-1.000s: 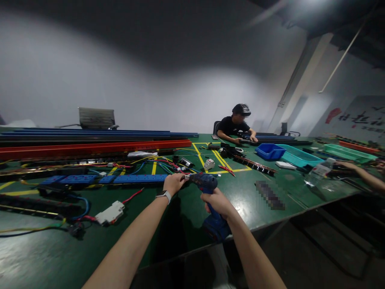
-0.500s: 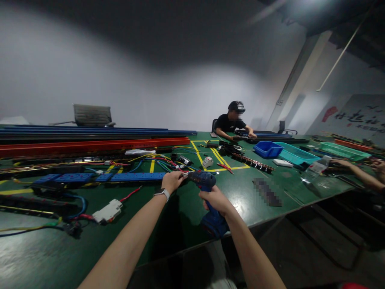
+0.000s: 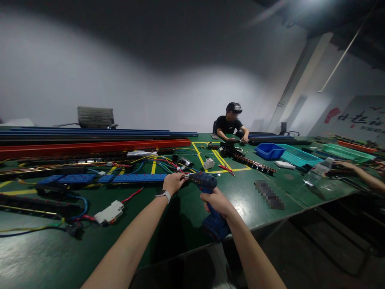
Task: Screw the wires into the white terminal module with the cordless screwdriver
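A blue cordless drill point(image 3: 207, 181) is gripped by its handle in my right hand point(image 3: 219, 202), its bit pointing left. My left hand point(image 3: 173, 183), with a watch on the wrist, is closed at the right end of the blue socket strip point(image 3: 138, 178), just by the drill's tip. What its fingers pinch is too small to make out. The strip lies along the green table point(image 3: 186, 216). Nearer me on the left rests a white circuit breaker point(image 3: 110, 212) with a red wire. Beyond the drill stands another white breaker point(image 3: 208, 163).
Loose wires point(image 3: 150, 162) and a red-orange rail point(image 3: 96, 147) lie behind the strip. Red-handled pliers point(image 3: 226, 169), a blue bin point(image 3: 270, 151), a teal basket point(image 3: 299, 155) and a plastic bottle point(image 3: 319, 171) are to the right. A co-worker point(image 3: 230, 122) sits across the table.
The view has shifted slightly. Both my hands and the drill keep nearly the same place at the strip's end. The co-worker across the table has moved their arms a little.
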